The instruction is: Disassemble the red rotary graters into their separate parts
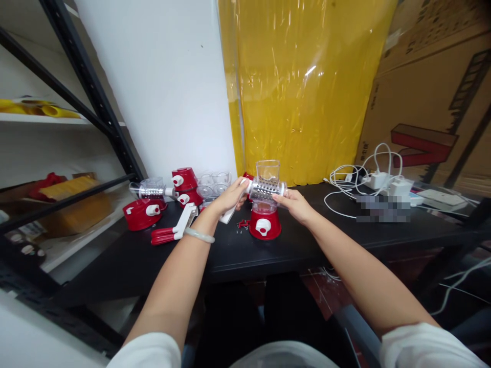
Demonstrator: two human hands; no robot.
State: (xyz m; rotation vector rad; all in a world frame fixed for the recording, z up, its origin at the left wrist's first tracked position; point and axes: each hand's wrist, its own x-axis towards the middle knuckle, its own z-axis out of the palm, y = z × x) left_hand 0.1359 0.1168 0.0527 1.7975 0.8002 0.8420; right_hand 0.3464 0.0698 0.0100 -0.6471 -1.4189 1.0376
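A rotary grater stands upright in the middle of the black table, with a red base [265, 228], a white knob on its front and a clear hopper [268, 168] on top. Its silvery perforated drum [263, 190] lies sideways between my hands, level with the clear housing. My left hand [231, 196] is closed around a white crank handle [228, 214] at the drum's left end. With thumb and fingers, my right hand [293, 203] grips the drum's right end. How far the drum sits inside the housing is hard to make out.
Left on the table are another red base [141, 214], stacked red bases [184, 185], a red-gripped crank handle [174, 227] and clear plastic parts [215, 183]. Small red pieces and screws [243, 224] lie beside the grater. White cables and chargers [378, 180] crowd the right.
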